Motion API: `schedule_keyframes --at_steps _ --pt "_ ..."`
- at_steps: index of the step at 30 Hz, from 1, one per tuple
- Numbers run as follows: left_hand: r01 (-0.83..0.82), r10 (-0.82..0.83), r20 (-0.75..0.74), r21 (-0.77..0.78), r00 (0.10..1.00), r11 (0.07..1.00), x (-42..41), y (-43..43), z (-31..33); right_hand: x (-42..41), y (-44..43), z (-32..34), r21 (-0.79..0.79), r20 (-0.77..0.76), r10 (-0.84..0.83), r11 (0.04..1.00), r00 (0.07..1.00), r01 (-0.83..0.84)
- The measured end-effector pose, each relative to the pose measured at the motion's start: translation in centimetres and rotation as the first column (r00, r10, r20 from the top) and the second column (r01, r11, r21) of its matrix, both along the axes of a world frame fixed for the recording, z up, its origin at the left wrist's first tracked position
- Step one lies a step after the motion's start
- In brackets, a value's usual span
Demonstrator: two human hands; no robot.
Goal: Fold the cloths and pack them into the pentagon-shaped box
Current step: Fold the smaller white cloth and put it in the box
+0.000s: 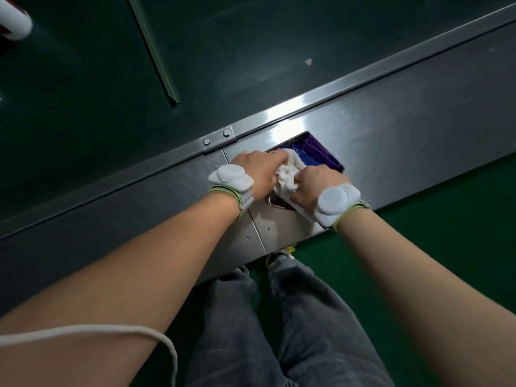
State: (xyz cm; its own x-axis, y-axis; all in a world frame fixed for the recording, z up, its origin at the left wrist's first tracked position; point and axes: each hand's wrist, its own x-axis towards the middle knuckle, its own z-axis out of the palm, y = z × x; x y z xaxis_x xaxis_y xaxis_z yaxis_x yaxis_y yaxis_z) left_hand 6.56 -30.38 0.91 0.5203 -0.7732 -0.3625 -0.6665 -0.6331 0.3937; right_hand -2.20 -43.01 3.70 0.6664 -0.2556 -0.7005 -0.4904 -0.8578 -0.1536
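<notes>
A purple box (329, 153) with angled walls sits on the steel ledge (405, 129). A blue cloth (303, 157) lies inside it. A white cloth (287, 174) is bunched over the box's near half. My left hand (259, 171) grips the white cloth from the left and my right hand (315, 182) grips it from the right, both pressing it down into the box. The hands cover most of the box's near part; only a thin reddish rim (275, 205) shows below them.
The ledge runs diagonally, with a raised metal rail (217, 141) along its far side and a dark green surface (195, 51) beyond. A white cylinder (14, 20) shows top left. A white cord (111, 329) crosses my left forearm. My legs stand on green floor (432, 233).
</notes>
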Motion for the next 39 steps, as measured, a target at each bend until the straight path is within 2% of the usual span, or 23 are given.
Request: schedule_keyframes --at_steps 3,7,9,11,14,16,17,20,21,24,28,30,34,36,39 --pt "0.070 -0.074 0.094 0.037 0.993 0.997 -0.1 -0.1 -0.5 0.2 0.3 -0.6 -0.081 0.004 0.018 0.997 1.000 -0.018" --pt "0.013 -0.038 0.265 0.096 0.964 0.995 -0.8 -0.3 -0.6 -0.9 1.3 -1.5 0.029 0.098 -0.035 0.999 0.995 0.033" --pt "-0.025 -0.004 0.265 0.108 0.964 0.994 -1.3 -0.3 -0.4 -1.2 1.6 -2.3 -0.003 0.144 -0.002 1.000 0.990 0.002" --pt "0.024 -0.051 0.218 0.126 0.975 0.992 -1.7 0.4 -0.3 -1.2 2.0 -2.8 -0.029 0.191 0.076 0.997 0.979 -0.072" --pt "0.080 -0.114 0.185 0.180 0.976 0.980 -1.8 1.3 0.0 -0.9 2.5 -3.4 0.009 0.235 0.183 0.982 0.955 -0.190" --pt "0.075 -0.117 0.207 0.203 0.971 0.976 -1.7 1.1 0.1 -1.0 2.4 -3.0 0.015 0.226 0.193 0.979 0.955 -0.201" --pt "0.067 -0.113 0.213 0.210 0.970 0.975 -1.7 0.7 0.1 -1.3 2.4 -2.7 -0.025 0.223 0.203 0.979 0.953 -0.202" --pt "0.045 -0.097 0.217 0.234 0.971 0.971 -1.2 -0.2 0.2 -1.8 2.3 -1.7 -0.288 0.191 0.254 0.938 0.948 -0.194" --pt "0.037 -0.091 0.208 0.247 0.974 0.968 -1.1 -0.4 0.2 -1.7 2.3 -1.6 -0.305 0.153 0.224 0.937 0.962 -0.169" --pt "0.027 -0.083 0.194 0.275 0.977 0.961 -1.0 -0.9 0.1 -0.2 2.7 -1.9 -0.184 0.046 0.077 0.981 0.996 -0.068" --pt "0.034 -0.099 0.213 0.289 0.972 0.957 -0.8 -0.8 -0.2 1.2 3.3 -3.5 -0.055 0.055 0.037 0.998 0.998 -0.034" --pt "0.020 -0.082 0.209 0.284 0.975 0.959 -1.1 -0.7 -0.2 1.2 3.1 -3.9 -0.028 0.056 -0.006 1.000 0.998 0.008" --pt "0.014 -0.050 0.144 0.240 0.988 0.971 -1.3 -0.2 -0.5 0.5 3.1 -4.0 -0.097 0.085 -0.045 0.994 0.995 0.053" --pt "0.016 -0.027 0.069 0.163 0.997 0.986 -1.6 0.9 -0.6 0.2 3.2 -4.0 -0.131 0.081 -0.033 0.990 0.996 0.044" --pt "-0.026 0.026 -0.006 -0.031 1.000 0.999 -4.0 4.6 -0.9 -0.4 3.4 -4.0 -0.147 0.052 -0.001 0.989 0.999 0.009"
